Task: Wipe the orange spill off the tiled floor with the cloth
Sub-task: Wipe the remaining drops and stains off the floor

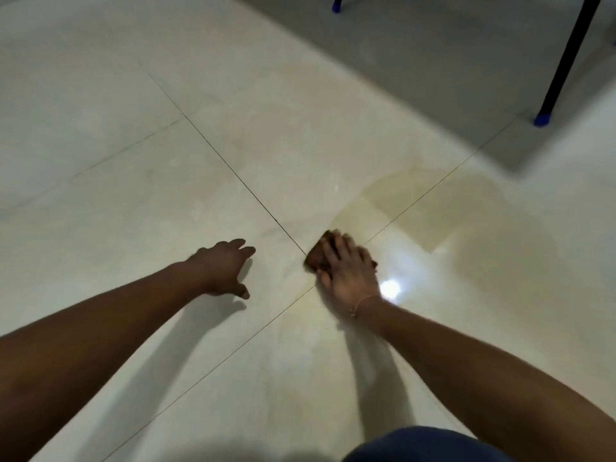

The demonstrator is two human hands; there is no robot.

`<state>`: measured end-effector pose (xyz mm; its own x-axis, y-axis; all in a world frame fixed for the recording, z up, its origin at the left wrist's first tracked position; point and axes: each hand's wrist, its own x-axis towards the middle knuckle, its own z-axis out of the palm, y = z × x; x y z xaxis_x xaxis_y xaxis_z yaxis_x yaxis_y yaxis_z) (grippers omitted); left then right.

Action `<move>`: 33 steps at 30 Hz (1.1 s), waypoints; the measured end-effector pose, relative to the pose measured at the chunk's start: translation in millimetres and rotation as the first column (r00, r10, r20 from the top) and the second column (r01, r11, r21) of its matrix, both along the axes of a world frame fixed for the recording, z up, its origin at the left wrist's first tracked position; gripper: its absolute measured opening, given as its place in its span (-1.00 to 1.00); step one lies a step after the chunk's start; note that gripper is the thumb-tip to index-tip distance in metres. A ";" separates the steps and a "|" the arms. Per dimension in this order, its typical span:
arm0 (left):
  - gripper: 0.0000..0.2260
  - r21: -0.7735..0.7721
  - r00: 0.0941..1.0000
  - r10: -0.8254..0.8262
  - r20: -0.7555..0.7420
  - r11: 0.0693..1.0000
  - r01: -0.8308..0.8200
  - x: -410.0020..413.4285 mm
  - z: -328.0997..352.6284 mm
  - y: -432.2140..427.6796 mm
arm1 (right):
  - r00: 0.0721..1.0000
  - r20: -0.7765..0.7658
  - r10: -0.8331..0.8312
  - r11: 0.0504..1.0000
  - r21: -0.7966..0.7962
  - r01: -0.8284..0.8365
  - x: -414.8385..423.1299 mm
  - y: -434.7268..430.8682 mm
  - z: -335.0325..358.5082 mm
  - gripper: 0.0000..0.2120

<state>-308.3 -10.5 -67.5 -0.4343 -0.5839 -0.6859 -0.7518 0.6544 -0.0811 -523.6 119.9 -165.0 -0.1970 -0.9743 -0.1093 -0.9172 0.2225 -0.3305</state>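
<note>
A pale orange spill spreads as a thin wet film over the cream tiled floor, right of the crossing of the tile joints. My right hand presses flat on a small brownish cloth at the spill's near left edge, right by the joint crossing; most of the cloth is hidden under the fingers. My left hand rests on the floor to the left with fingers spread, holding nothing.
A black chair leg with a blue foot cap stands at the far right, beyond the spill. Another blue cap shows at the top edge. A bright light reflection glares beside my right wrist. My knee is at the bottom.
</note>
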 end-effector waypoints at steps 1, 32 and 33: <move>-0.12 -0.002 0.998 -0.032 0.052 0.999 0.032 8.8 -0.1 -1.1 | 0.988 0.039 0.147 0.989 0.002 -0.148 25.2 17.9 0.9 -0.35; 0.17 -0.023 0.974 -0.097 -0.203 0.995 0.094 94.0 -47.5 13.9 | 0.875 0.047 0.481 0.873 0.069 -0.483 92.4 66.6 3.0 -0.32; 0.18 0.035 0.973 -0.110 -0.201 0.992 0.119 93.4 -50.7 20.2 | 0.797 0.076 0.599 0.796 0.044 -0.603 107.0 85.6 0.1 -0.31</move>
